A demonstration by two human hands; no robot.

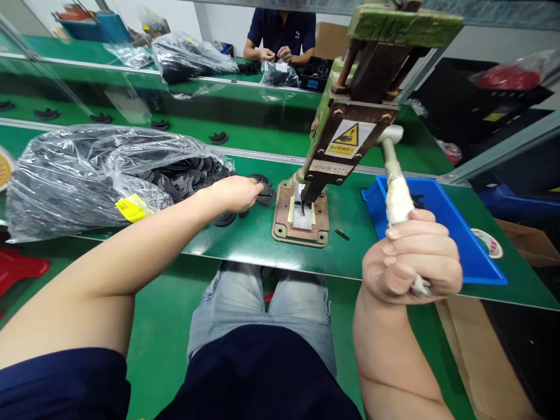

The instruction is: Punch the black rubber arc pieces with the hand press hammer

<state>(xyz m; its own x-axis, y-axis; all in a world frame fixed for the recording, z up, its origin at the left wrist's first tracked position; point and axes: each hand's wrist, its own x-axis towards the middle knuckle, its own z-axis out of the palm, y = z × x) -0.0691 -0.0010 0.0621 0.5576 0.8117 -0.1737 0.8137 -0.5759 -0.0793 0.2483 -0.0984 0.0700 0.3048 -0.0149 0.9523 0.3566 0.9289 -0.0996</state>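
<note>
Factory workshop, lever press (326, 154), green workbenches (245, 248)

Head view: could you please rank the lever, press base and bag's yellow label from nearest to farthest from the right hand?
1. Lever: gripped in the right hand.
2. Press base: left of the right hand.
3. Yellow label: farther left, on the plastic bag.

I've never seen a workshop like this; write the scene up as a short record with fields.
Left hand: at dark curved pieces, grip unclear
Right hand: closed around a pale lever
Machine: press on the green table, bearing a warning sign
Left of press: clear plastic bag holding more dark pieces
Right of press: blue bin
Beyond: another person in dark clothing
</note>
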